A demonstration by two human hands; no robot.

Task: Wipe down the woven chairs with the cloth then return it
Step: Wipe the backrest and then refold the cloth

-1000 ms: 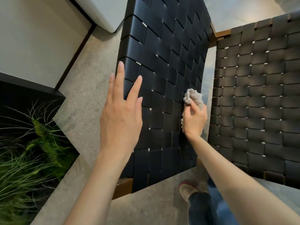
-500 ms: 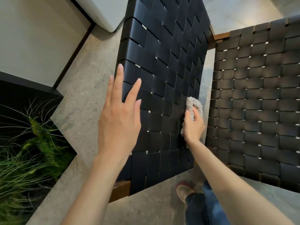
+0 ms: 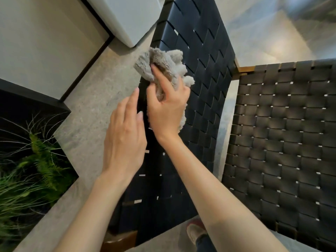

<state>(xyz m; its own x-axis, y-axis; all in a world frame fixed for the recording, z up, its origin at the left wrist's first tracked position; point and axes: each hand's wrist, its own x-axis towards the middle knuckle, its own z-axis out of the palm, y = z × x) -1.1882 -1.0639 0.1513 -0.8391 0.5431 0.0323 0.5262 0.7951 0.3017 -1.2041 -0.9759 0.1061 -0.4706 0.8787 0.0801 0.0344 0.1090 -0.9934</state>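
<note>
A black woven chair (image 3: 203, 73) stands in the middle of the head view, and a second grey-black woven chair (image 3: 283, 142) is on its right. My right hand (image 3: 167, 108) grips a fluffy grey cloth (image 3: 163, 64) near the left edge of the black chair. The cloth bunches up above my fingers. My left hand (image 3: 125, 135) hovers beside it with straight fingers, close to the chair's left edge, holding nothing.
A black planter (image 3: 27, 113) with green ferns (image 3: 36, 160) sits at the lower left on the grey stone floor (image 3: 94, 106). A white rounded object (image 3: 127, 17) is at the top. My shoe (image 3: 196, 231) shows below the chair.
My right hand has carried the cloth from the chair's right side across to its left edge and higher up. My left hand stays near the left edge, now beside the right hand.
</note>
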